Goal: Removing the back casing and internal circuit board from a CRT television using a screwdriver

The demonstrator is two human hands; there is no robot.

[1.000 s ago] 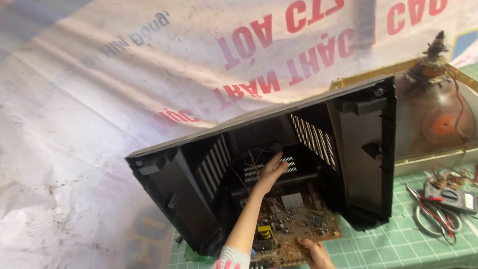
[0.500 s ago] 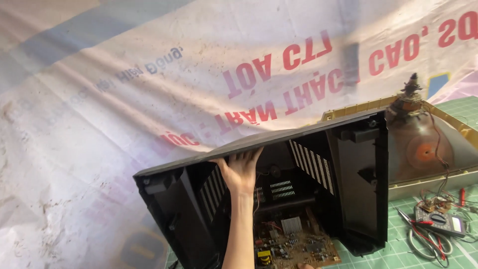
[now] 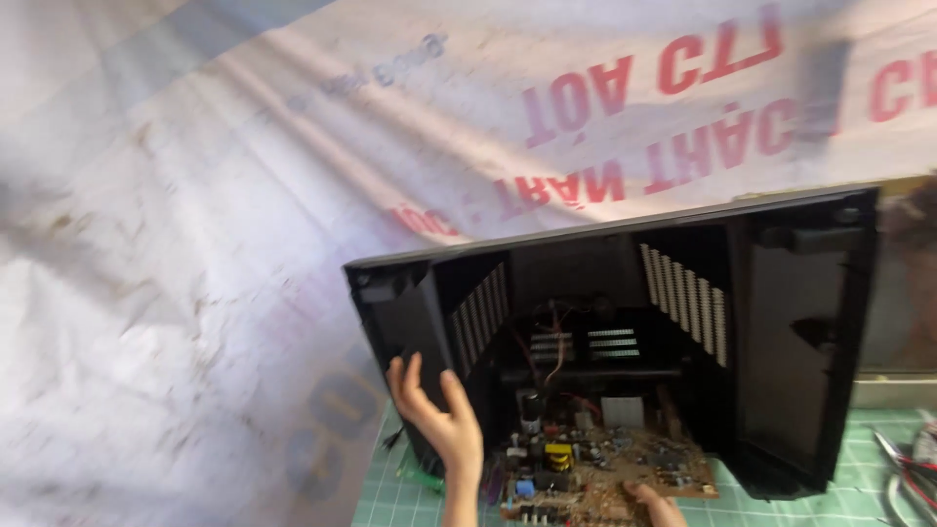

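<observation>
The big black plastic television rear housing (image 3: 625, 332) stands tilted on the green gridded cutting mat (image 3: 839, 488) that covers the desk, its hollow inside facing the camera, with slotted vent panels on both inner walls. At the bottom of its opening lies a brown circuit board crowded with small components (image 3: 605, 468), its near edge reaching out over the mat.

The left hand (image 3: 439, 415) is raised at the housing's lower left corner, fingers spread apart and palm turned toward the black side wall; its grip is open, and whether the fingertips touch the plastic cannot be told. The right hand (image 3: 656, 505) shows only in part at the bottom edge, fingers resting on the near edge of the circuit board; whether its grip is closed around the board cannot be told.

Behind everything hangs a wrinkled white tarpaulin with red lettering (image 3: 293, 176). At the far right, red-handled pliers (image 3: 903, 468) lie on the mat.
</observation>
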